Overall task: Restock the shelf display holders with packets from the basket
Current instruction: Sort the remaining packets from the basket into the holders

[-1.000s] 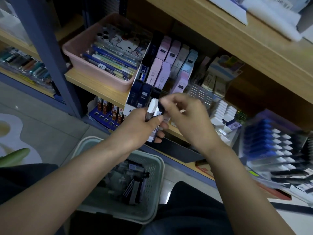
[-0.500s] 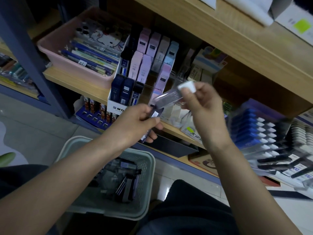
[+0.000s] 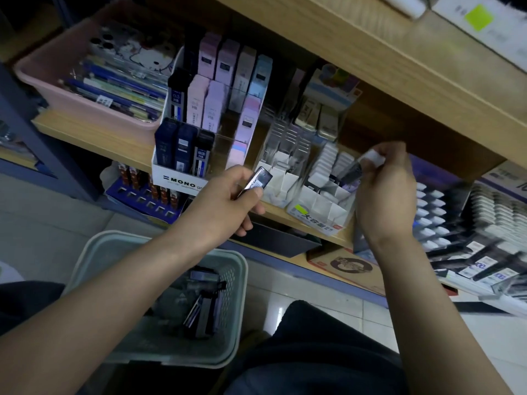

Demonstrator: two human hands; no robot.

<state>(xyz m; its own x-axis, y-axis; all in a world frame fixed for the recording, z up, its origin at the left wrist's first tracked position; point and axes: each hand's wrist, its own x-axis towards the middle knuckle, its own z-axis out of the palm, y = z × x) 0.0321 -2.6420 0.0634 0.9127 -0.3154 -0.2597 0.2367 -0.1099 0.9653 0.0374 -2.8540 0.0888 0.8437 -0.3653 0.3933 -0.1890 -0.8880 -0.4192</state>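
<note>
Basket (image 3: 241, 280): sitting down low on the floor (image 3: 51, 212), dark packets (image 3: 204, 306) lying inside
Left hand (image 3: 225, 203): pinching a dark labelled packet (image 3: 256, 181) just in front of the shelf (image 3: 94, 135)
Right hand (image 3: 385, 195): gripping a white-capped packet (image 3: 356, 166), holding it right over the clear divided holder (image 3: 319, 203), kinda blurry

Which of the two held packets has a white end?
The see-through packet pinched in the right hand, tilted toward the clear holder; the dark packet in the left hand has none.

- The shelf board (image 3: 94, 135) is showing matt wood grain.
- The basket (image 3: 242, 295) is looking like smooth pale plastic.
- The floor tiles (image 3: 313, 289) are gleaming glossy.
</note>
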